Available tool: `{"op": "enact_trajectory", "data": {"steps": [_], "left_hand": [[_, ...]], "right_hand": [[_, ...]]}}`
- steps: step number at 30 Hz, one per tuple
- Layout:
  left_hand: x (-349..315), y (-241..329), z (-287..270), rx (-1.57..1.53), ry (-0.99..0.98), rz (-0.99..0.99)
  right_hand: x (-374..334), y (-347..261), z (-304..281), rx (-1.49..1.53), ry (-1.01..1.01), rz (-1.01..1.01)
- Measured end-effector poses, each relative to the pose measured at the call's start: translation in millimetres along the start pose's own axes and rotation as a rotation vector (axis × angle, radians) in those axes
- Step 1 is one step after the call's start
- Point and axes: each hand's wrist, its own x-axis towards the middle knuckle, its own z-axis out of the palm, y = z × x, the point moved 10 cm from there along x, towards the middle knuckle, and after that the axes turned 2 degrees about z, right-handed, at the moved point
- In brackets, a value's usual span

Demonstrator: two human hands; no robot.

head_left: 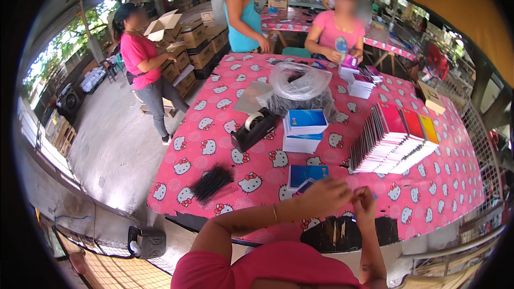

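Note:
My left hand [327,194] reaches across in front of me over the table's near edge, fingers curled together and slightly blurred. Close beside it is my right hand [364,201], its fingers pinched. What either hand holds is hidden; small bits of blue show by the right hand. Just beyond the left hand lies a blue-covered booklet [309,173], with part of another one under the wrist. Farther off stands a stack of blue booklets [304,123]. A black tape dispenser [255,130] sits left of that stack, and a pile of black spiral binding coils [212,183] lies nearer left.
Rows of red and yellow booklets [393,136] stand at right on the pink patterned tablecloth [257,168]. A clear plastic bag [300,83] with dark contents lies behind. Across the table a person [337,27] handles purple booklets [361,83]. Two people stand near cardboard boxes [195,37].

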Motion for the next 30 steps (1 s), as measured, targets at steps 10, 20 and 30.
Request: {"op": "enact_trajectory", "data": {"steps": [10,20,30], "left_hand": [[-37.5,-55.2,8.1,-0.51,0.151,-0.536],[-106.2,-73.3,65.3,0.046,-0.207,-0.198],[-92.1,-80.7,70.9,0.035,-0.242,-0.291]], "right_hand": [[-18.3,54.2,23.4,0.43,0.125,0.198],[-9.6,74.7,-132.4,-0.41,0.226,0.239],[-16.1,159.0,-24.8,-1.218,-0.395,-0.149]]}}
